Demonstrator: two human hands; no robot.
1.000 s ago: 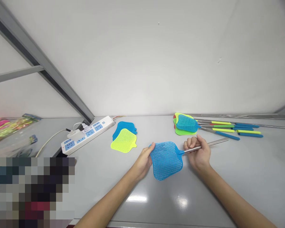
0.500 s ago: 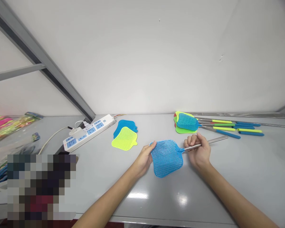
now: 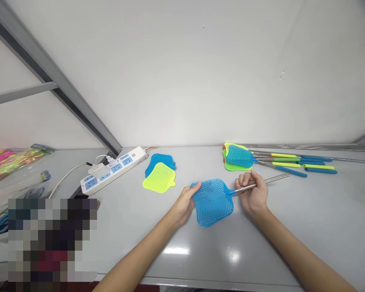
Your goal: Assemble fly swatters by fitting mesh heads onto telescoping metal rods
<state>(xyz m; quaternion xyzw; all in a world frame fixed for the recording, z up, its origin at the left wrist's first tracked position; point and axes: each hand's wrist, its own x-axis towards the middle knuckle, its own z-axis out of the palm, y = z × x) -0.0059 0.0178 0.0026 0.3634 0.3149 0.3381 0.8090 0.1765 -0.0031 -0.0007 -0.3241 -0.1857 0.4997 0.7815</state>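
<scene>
My hands hold a blue plastic fly swatter between them, with its mesh head [image 3: 213, 202] flat near the table. My left hand [image 3: 185, 202] grips the head's left edge, thumb on top. My right hand [image 3: 252, 194] is closed around the swatter's steel handle [image 3: 272, 181] just beyond the blue neck. The handle points right, towards a pile of loose parts. The fingers hide part of the shaft.
On the grey table lie a blue and yellow swatter-head pair [image 3: 159, 177], a stack of swatter heads [image 3: 236, 157], several handles with coloured grips [image 3: 292, 164] and a white power strip [image 3: 114, 170]. Plastic packets [image 3: 12, 162] lie far left. A blurred patch covers the lower left.
The swatter and my hands have shifted only slightly. The far end of the steel handle sits a little further left. My grip looks the same.
</scene>
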